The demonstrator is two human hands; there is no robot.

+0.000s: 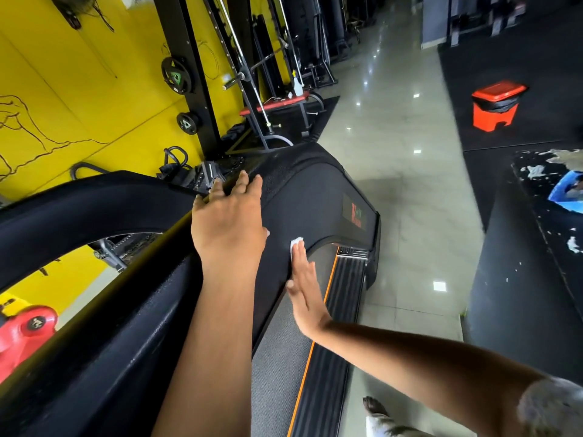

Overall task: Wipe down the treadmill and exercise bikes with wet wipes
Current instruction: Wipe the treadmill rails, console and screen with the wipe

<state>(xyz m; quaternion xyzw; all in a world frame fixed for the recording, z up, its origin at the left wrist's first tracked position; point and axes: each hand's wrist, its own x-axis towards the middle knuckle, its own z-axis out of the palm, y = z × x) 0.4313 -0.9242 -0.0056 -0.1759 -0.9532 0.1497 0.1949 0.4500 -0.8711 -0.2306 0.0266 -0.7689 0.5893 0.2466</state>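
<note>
White wipe (297, 242) under flat right hand (305, 290) on matte black treadmill (315, 197)

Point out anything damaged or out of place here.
The black mat at far right looks damaged: its surface is flaked, with pale patches and scattered white bits. A crumpled blue item lies on it.

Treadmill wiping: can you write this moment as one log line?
right hand: presses wet wipe on treadmill hood | left hand: rests open on hood
</note>
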